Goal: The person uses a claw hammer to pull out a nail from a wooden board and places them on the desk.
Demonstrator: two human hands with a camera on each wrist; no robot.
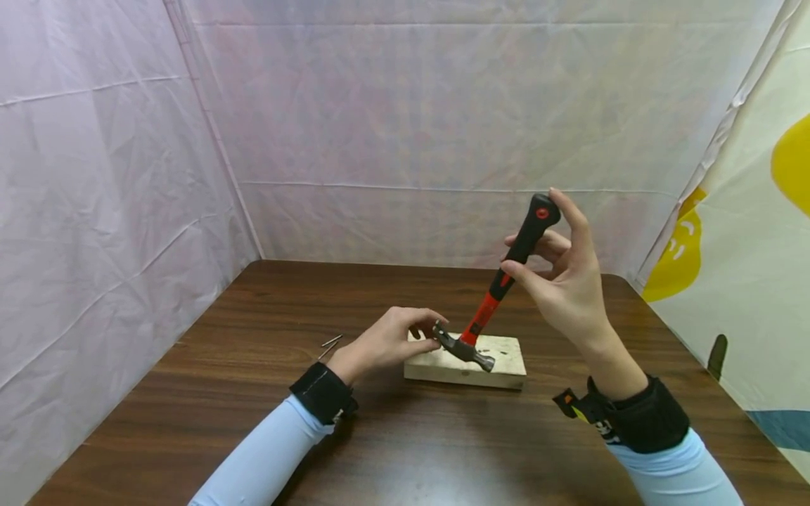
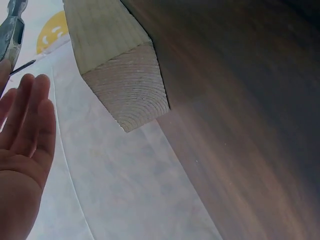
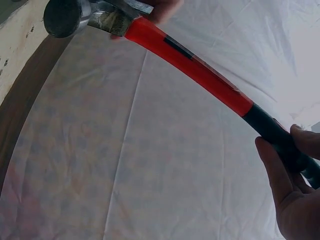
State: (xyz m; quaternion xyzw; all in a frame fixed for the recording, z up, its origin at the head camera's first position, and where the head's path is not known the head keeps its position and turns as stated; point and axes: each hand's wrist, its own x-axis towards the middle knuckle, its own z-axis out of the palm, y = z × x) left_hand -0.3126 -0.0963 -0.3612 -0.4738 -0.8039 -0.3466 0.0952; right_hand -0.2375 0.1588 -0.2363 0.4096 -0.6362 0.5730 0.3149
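My right hand point(image 1: 569, 281) grips a claw hammer point(image 1: 487, 309) by its black handle, thumb on one side and fingers on the other. The hammer is tilted, its steel head low over a pale wooden block point(image 1: 500, 351) and its handle end raised. At the block's left end is my left hand point(image 1: 399, 334), fingertips right at the hammer's claw. A thin pointed nail point(image 2: 22, 67) sticks out from the left thumb tip in the left wrist view, while the other fingers extend loosely. Small dark marks dot the block's top.
Two loose nails point(image 1: 330, 343) lie on the brown wooden table point(image 1: 253, 393), left of the left hand. Pale cloth sheets point(image 1: 430, 126) hang behind the table and along its left side. A sheet with yellow shapes point(image 1: 680, 253) hangs at the right.
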